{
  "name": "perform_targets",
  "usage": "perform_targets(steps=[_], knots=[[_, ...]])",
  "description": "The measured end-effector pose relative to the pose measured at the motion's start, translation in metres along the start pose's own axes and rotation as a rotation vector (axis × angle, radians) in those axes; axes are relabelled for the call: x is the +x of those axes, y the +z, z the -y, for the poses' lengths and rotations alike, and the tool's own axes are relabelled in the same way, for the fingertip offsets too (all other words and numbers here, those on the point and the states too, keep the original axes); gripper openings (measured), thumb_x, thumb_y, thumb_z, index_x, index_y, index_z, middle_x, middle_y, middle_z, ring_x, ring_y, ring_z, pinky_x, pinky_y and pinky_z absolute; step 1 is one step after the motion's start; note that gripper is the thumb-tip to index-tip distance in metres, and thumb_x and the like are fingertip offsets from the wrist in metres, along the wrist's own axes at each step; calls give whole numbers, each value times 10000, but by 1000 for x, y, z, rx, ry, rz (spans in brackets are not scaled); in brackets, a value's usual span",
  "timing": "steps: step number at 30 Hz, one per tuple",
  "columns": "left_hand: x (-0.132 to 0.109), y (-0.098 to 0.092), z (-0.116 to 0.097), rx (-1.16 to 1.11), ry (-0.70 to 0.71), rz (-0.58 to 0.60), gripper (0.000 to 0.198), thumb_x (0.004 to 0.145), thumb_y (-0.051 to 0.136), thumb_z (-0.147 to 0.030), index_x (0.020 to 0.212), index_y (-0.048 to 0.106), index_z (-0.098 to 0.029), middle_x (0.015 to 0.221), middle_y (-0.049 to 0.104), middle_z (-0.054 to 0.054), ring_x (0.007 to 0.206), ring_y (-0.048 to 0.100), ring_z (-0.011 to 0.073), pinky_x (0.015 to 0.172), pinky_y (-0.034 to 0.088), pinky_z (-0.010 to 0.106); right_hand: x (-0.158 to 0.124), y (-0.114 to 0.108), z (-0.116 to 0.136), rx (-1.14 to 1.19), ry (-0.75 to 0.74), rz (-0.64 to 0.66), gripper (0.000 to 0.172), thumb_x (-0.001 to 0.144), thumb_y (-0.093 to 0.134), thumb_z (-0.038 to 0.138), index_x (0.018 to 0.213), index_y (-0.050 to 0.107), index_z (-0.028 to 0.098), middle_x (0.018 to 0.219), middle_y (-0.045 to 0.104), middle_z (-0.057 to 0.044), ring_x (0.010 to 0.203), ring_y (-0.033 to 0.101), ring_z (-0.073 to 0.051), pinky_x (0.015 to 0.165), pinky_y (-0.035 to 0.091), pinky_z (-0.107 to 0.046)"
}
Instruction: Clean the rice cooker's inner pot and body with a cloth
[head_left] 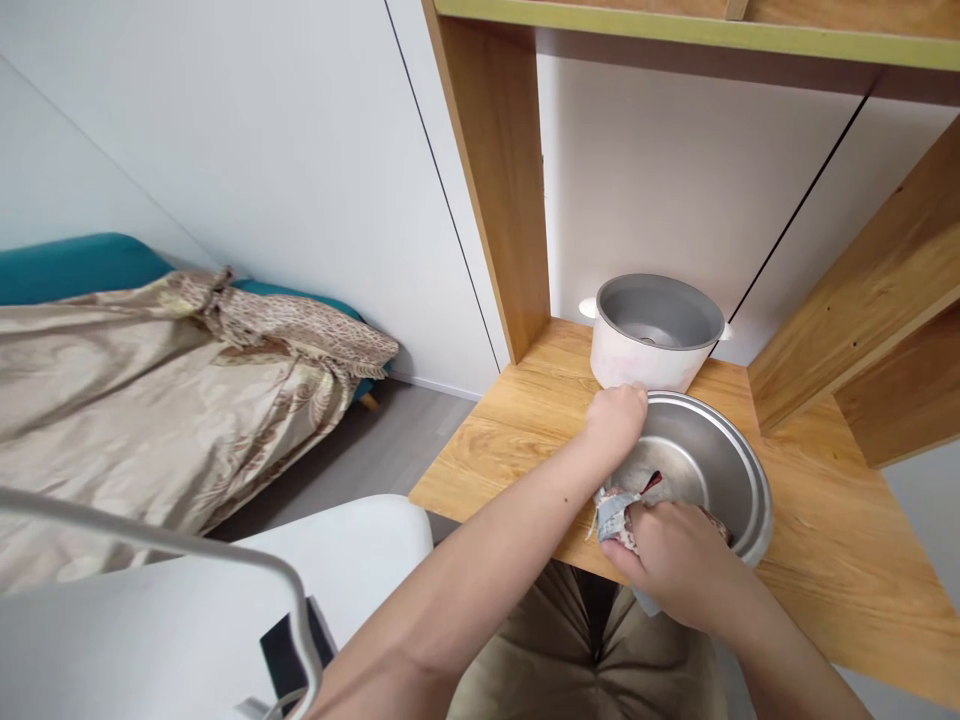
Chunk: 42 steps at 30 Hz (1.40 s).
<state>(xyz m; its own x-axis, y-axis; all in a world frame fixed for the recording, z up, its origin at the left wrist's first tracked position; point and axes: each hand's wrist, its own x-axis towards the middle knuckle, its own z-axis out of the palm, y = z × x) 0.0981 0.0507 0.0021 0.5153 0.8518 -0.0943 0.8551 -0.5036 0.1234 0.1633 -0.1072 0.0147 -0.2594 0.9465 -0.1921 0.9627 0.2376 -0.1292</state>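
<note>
A silver metal pot with a wide rim stands at the front of the wooden desk. My left hand is closed on the pot's far left rim, with most of its fingertips hidden. Bunched in my right hand is a patterned cloth, pressed against the near rim of the pot. A dark red strip pokes up from the cloth. Just behind the metal pot sits a white pot with a grey inside and small white side handles.
Wooden upright panels flank the desk, and a shelf spans above it. At the lower left is a white table or seat with a grey curved tube. A teal sofa under a beige cover stands against the wall.
</note>
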Motion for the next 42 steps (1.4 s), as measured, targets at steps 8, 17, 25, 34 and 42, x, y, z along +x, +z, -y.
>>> perform_targets(steps=[8,17,25,34,42], knots=[[2,-5,0,2,32,16,286,1011,529,-217,1250,625,-94,1114,734,220,1136,724,305,920,572,397,-3,0,6,-41,67,1,361,1037,471,444,1018,708,173,840,781,-131,747,752,-310,640,471,-350],[5,-3,2,-5,14,23,293,1000,561,-231,1255,634,-105,1130,729,229,1140,723,300,926,569,392,-14,7,-11,-60,41,-35,341,1001,533,507,943,700,215,816,774,-100,729,744,-317,651,455,-359],[4,-3,-1,-3,49,24,299,1000,562,-226,1268,627,-111,1123,733,215,1138,725,294,935,568,388,-1,4,9,-26,25,-48,365,1042,450,426,919,708,199,798,776,-102,729,747,-283,624,444,-335],[6,-5,2,7,54,39,285,1003,536,-211,1246,644,-108,1123,735,225,1130,728,307,926,575,403,-18,1,-11,-37,37,16,360,1009,547,510,1001,726,197,893,789,-107,806,743,-277,743,474,-337],[5,-4,2,-21,34,37,283,1002,537,-214,1247,636,-114,1133,728,226,1149,718,307,939,568,408,-19,6,-28,0,-47,26,427,976,604,552,1254,717,249,1003,793,-95,902,739,-324,867,474,-419]])
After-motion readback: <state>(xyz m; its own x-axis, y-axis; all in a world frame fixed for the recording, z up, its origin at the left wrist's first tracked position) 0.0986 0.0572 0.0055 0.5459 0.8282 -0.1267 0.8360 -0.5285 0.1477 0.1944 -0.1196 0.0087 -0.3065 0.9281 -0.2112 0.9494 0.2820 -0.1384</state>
